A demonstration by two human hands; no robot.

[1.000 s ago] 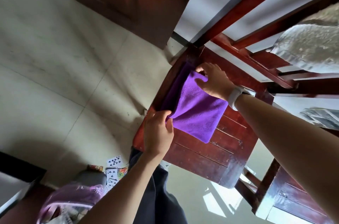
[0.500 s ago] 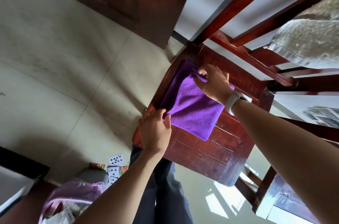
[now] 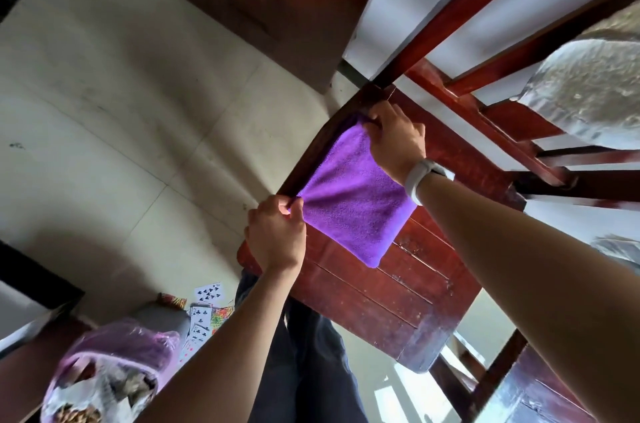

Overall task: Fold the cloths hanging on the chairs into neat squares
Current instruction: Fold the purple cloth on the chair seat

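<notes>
A purple cloth (image 3: pixel 349 197), folded to a rough square, lies flat on the seat of a red-brown wooden chair (image 3: pixel 398 294), along the seat's left edge. My left hand (image 3: pixel 277 235) pinches the cloth's near left corner at the seat edge. At the far corner my right hand (image 3: pixel 396 142), with a white band on its wrist, grips the cloth. A grey-white cloth (image 3: pixel 588 93) hangs on the chair back at the upper right.
Pale tiled floor (image 3: pixel 121 111) spreads to the left. Playing cards (image 3: pixel 204 311) lie on the floor near my legs. A pink plastic bag (image 3: pixel 110 363) sits at the lower left. A dark wooden door or cabinet (image 3: pixel 259 0) stands behind. A second chair (image 3: pixel 540 395) shows at lower right.
Both hands drew the cloth's left edge taut toward the seat's left rim. The overhanging darker flap is now folded over, and the cloth lies flatter and squarer.
</notes>
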